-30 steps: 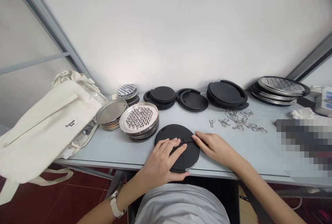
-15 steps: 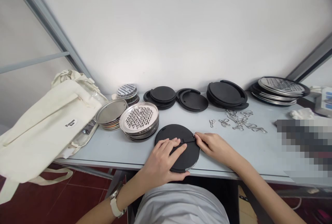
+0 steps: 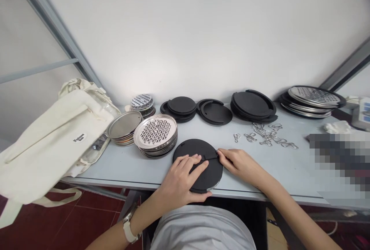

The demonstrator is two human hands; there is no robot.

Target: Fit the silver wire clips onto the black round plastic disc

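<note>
A black round grater holder (image 3: 206,178) lies on the table in front of me, with a thin silvery rim showing at its near right edge. My left hand (image 3: 185,173) rests over its left side, fingers on top and thumb along the near edge, holding it down. At its right edge, my right hand (image 3: 231,160) pinches a small metal wire clip (image 3: 217,151), mostly hidden by the fingertips. Beyond that hand several loose wire clips (image 3: 264,136) lie scattered. A stack of metal grater discs (image 3: 156,136) stands just left of the holder.
Plain metal discs (image 3: 124,124) and small grater discs (image 3: 141,102) are stacked at left, beside a cream bag (image 3: 52,138). Black holders (image 3: 182,105) stand along the wall, with more holders (image 3: 251,104) farther right. Holders with grater plates (image 3: 313,97) sit at far right.
Both hands keep nearly the same place on the black holder. The metal at the right fingertips shows slightly less than before.
</note>
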